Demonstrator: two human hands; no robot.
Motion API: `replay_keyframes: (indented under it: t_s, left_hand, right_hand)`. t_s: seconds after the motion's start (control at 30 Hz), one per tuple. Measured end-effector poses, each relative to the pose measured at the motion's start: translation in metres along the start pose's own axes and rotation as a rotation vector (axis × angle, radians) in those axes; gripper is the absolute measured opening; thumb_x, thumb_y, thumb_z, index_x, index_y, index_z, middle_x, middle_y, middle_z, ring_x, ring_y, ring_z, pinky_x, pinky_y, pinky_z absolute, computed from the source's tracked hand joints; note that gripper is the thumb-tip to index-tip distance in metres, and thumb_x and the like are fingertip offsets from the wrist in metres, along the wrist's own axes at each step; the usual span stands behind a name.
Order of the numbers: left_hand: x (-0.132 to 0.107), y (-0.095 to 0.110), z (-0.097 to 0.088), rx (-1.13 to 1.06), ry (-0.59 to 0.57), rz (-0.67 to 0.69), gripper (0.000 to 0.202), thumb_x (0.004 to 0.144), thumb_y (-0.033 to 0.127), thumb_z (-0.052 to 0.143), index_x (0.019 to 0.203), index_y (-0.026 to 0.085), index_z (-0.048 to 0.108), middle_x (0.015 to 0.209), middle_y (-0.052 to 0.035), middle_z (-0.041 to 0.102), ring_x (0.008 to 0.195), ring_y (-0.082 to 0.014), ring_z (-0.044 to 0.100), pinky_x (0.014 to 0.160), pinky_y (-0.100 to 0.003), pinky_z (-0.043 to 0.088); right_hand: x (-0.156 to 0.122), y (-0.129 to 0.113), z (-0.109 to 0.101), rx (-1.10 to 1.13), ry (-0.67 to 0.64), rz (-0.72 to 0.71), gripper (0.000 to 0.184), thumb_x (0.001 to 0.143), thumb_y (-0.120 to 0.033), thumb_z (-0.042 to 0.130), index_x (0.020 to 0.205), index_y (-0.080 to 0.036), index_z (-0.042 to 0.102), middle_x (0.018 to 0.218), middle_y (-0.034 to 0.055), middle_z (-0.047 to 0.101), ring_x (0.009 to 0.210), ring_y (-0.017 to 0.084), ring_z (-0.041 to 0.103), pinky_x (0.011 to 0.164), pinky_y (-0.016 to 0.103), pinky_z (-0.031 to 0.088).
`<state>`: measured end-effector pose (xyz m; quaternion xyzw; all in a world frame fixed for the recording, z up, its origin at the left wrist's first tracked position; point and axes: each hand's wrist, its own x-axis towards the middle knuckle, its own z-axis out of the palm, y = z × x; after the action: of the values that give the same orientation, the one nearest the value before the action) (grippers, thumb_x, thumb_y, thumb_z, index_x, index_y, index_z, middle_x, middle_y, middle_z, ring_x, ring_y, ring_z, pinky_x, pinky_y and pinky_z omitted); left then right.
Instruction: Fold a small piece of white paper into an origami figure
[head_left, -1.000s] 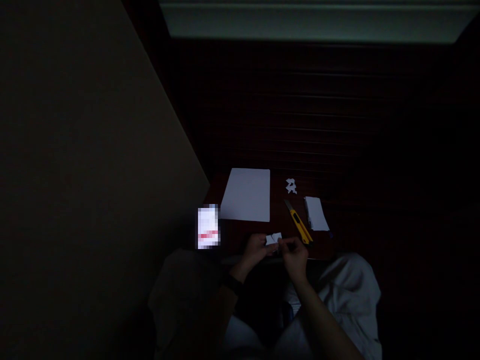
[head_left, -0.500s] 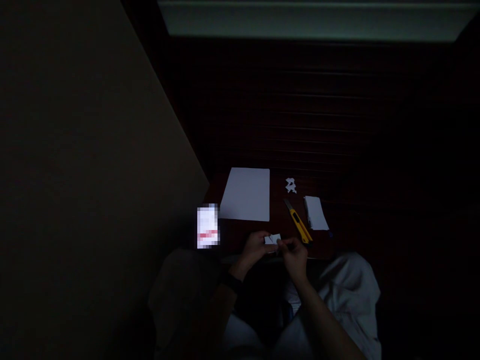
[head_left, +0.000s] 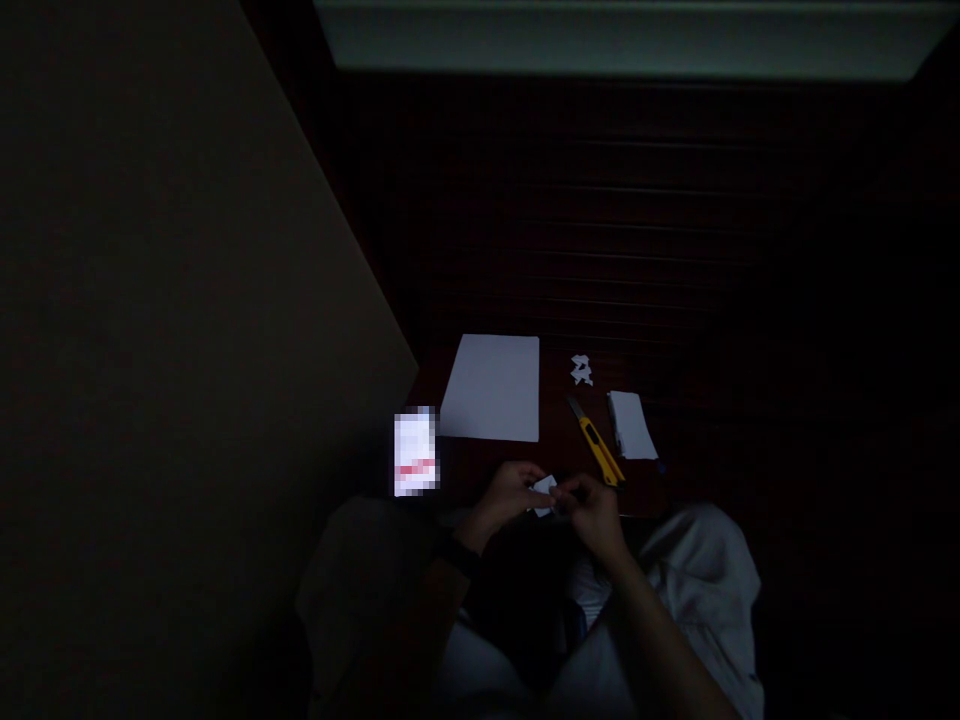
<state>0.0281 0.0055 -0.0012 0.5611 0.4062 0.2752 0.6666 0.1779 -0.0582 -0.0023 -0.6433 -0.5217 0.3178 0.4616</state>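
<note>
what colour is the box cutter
Yellow; the box cutter shows best in the head view.

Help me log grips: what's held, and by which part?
A paper scrap: left hand pinches its left side, right hand its right side.

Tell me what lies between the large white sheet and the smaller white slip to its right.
The yellow utility knife, lying on the dark table; the head view shows it.
</note>
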Motion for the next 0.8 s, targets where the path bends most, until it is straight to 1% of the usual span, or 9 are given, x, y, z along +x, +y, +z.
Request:
replay_keyframes:
  t_s: [0.17, 0.23, 0.43, 0.57, 0.67, 0.8]
  left_hand:
    - [-0.003, -0.001, -0.001, -0.003, -0.007, -0.028, 0.03, 0.053, 0.025, 0.075, 0.077, 0.011, 0.064, 0.07, -0.0039, 0.063, 0.062, -0.0135, 0.057, 0.055, -0.022, 0.041]
    - [-0.003, 0.001, -0.001, -0.023, -0.003, -0.038, 0.03, 0.053, 0.024, 0.075, 0.077, 0.011, 0.064, 0.07, -0.0038, 0.063, 0.061, -0.0132, 0.057, 0.055, -0.022, 0.041]
    - [-0.004, 0.0, 0.001, -0.017, 0.046, -0.043, 0.028, 0.053, 0.025, 0.075, 0.075, 0.01, 0.065, 0.07, -0.0038, 0.064, 0.06, -0.0131, 0.057, 0.055, -0.022, 0.041]
    - [-0.005, 0.0, 0.003, -0.001, 0.058, -0.024, 0.026, 0.055, 0.024, 0.073, 0.075, 0.011, 0.065, 0.071, -0.0043, 0.065, 0.062, -0.0135, 0.057, 0.057, -0.022, 0.042]
    - [-0.006, 0.001, 0.003, -0.011, 0.061, -0.033, 0.026, 0.056, 0.024, 0.072, 0.076, 0.01, 0.065, 0.072, -0.0045, 0.065, 0.063, -0.014, 0.058, 0.057, -0.022, 0.042]
    - [-0.007, 0.002, 0.004, -0.022, 0.069, -0.034, 0.025, 0.056, 0.024, 0.073, 0.075, 0.01, 0.065, 0.07, -0.004, 0.064, 0.061, -0.014, 0.058, 0.056, -0.022, 0.041]
  right_hand:
    - [0.004, 0.0, -0.004, 0.097, -0.075, 0.052, 0.02, 0.073, -0.036, 0.059, 0.067, -0.017, 0.062, 0.062, 0.002, 0.062, 0.059, 0.016, 0.055, 0.057, 0.025, 0.041]
    - [0.006, 0.001, -0.004, 0.13, -0.079, 0.074, 0.021, 0.073, -0.036, 0.059, 0.067, -0.016, 0.061, 0.062, 0.002, 0.062, 0.058, 0.015, 0.055, 0.055, 0.024, 0.041]
    - [0.007, 0.004, -0.003, 0.088, -0.026, 0.084, 0.021, 0.074, -0.037, 0.058, 0.068, -0.016, 0.06, 0.062, 0.0014, 0.061, 0.059, 0.015, 0.054, 0.055, 0.024, 0.04]
    - [0.004, 0.007, 0.001, 0.078, 0.0, 0.102, 0.023, 0.075, -0.038, 0.056, 0.068, -0.016, 0.059, 0.061, 0.0018, 0.061, 0.057, 0.015, 0.054, 0.054, 0.024, 0.039]
    - [0.002, 0.01, 0.004, 0.081, 0.032, 0.121, 0.024, 0.075, -0.038, 0.055, 0.067, -0.016, 0.059, 0.06, 0.0023, 0.061, 0.056, 0.016, 0.054, 0.052, 0.024, 0.039]
    - [0.002, 0.009, 0.008, 0.061, 0.07, 0.128, 0.022, 0.075, -0.036, 0.054, 0.066, -0.016, 0.058, 0.059, 0.0021, 0.06, 0.054, 0.015, 0.053, 0.051, 0.024, 0.038]
